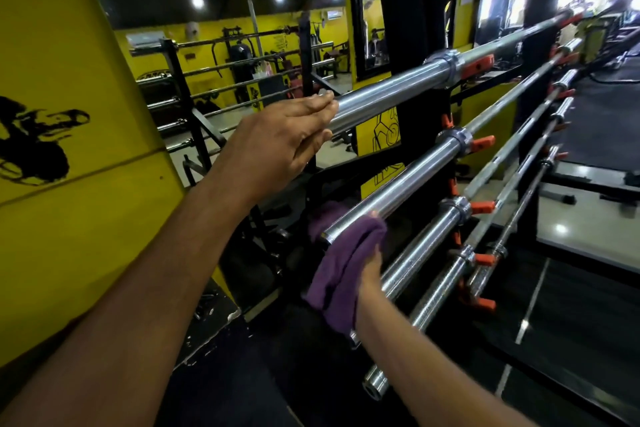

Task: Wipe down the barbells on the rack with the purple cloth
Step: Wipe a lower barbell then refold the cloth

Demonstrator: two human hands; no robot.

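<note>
Gym floor, yellow walls with black graphics, wall mirror [242, 55] beyond the left hand reflecting more bars. Tall black steel rack [415, 45] stands just past both hands, with orange plastic cradles [479, 66] carrying a column of long chrome barbells that run off to the right. Upper chrome barbell sleeve [391, 90]: left hand [277, 146] rests at its near end, fingers straight and close together, fingertips over the top and thumb below; contact looks light, a steadying touch, not a clamp. Second chrome barbell sleeve [398, 184], directly below the left hand: right hand [369, 267] holds the purple fabric cloth [339, 270] against the underside of its near end. Fingers curl round the cloth; the cloth bunches under the sleeve tip and hangs down past the wrist. Whether the cloth wraps fully round the sleeve cannot be told. Lower chrome bars [426, 253] sit beside and beneath the right forearm, untouched by either hand. Step in hand, as judged: wiping the end of the second sleeve, upper bar steadied meanwhile. Progress cannot be read from the metal; all sleeves shine alike. Next move likely calls for drawing the cloth along the sleeve toward its collar [457, 139], keeping pressure all round, then dropping to the bars below.
</note>
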